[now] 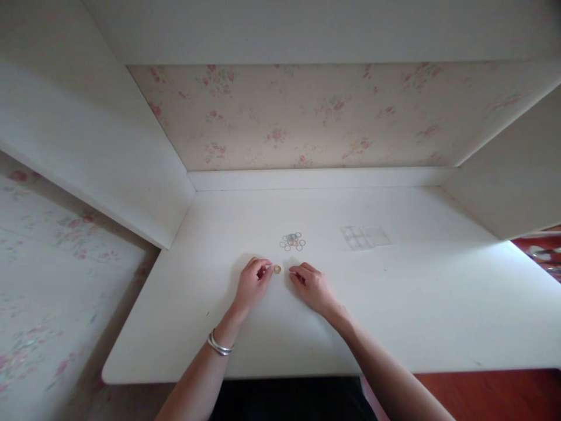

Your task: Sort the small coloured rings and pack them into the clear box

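Both hands rest on a white desk [394,316]. My left hand [253,285] is curled, its fingertips pinched together right beside a small yellowish ring [277,269]; whether it grips anything I cannot make out. My right hand [310,286] lies just right of that ring, fingers bent and close together, nothing visible in them. A little pile of several small coloured rings [293,241] sits just beyond the hands. A silver bangle [219,345] is on my left wrist.
A clear plastic compartment tray [364,237] lies flat to the right of the ring pile. White side panels enclose the desk left [87,146] and right [504,193], with floral wallpaper [307,117] behind. Red floor [482,397] shows below the front edge.
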Available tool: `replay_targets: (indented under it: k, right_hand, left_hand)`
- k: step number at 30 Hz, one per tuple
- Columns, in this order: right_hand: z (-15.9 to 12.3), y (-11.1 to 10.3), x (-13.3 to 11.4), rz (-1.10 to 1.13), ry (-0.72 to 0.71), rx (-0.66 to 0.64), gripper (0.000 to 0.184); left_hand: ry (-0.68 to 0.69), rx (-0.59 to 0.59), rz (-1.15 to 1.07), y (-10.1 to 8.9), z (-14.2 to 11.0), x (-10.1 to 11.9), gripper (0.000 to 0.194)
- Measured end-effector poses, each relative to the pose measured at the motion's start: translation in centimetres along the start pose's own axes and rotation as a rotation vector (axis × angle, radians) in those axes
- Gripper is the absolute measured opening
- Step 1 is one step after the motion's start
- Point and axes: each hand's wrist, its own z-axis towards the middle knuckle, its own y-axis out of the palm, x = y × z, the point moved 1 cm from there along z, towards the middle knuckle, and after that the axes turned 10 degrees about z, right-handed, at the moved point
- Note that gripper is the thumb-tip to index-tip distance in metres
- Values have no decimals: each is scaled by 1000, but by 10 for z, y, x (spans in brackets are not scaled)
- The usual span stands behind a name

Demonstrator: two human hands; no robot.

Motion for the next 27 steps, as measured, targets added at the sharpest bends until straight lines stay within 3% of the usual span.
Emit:
replay_targets:
  k: [5,12,19,27]
  right_hand:
    - [23,-1,-6,-185,31,-29,25]
    - [49,-15,1,-385,103,45,28]
    - [47,-23,15,-447,155,46,31]
    - [60,-14,13,-420,131,32,31]
  left_hand:
    - [-162,14,-174,-6,3,-10,23]
    - [-283,-24,-321,-8,0,-13,28]
    - [-309,-46,-354,-7,1,-12,29]
    - [-294,-41,-354,-6,-1,-15,29]
